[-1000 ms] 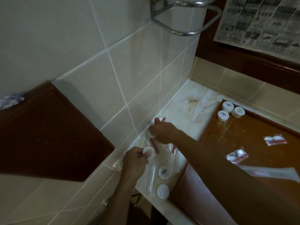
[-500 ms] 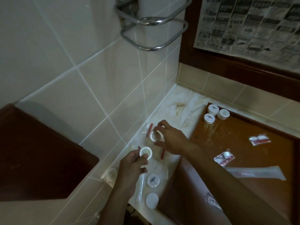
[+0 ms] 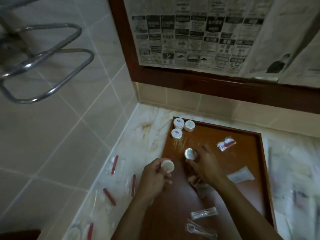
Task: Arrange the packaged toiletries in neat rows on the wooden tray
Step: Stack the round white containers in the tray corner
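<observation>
The wooden tray [image 3: 245, 163] lies on the marble counter. Three round white packs [image 3: 178, 123] cluster in its far left corner. My left hand [image 3: 153, 179] grips a round white pack [image 3: 167, 166] above the tray's left edge. My right hand [image 3: 203, 164] pinches another round white pack [image 3: 190, 153] over the tray, a little below the cluster. A clear sachet with red [image 3: 226, 145] lies on the tray to the right. A flat white sachet [image 3: 241, 174] shows beside my right forearm. Two more clear packets [image 3: 204, 213] lie near the tray's front.
Several clear packets with red strips [image 3: 114, 164] lie loose on the marble counter [image 3: 147, 135] left of the tray. A chrome rail [image 3: 52, 63] juts from the tiled wall at upper left. Newspaper [image 3: 199, 32] covers the wood-framed panel behind the counter.
Both hands lifted a round pack each from the counter by the wall and carried them right, over the tray. The view swung right and up.
</observation>
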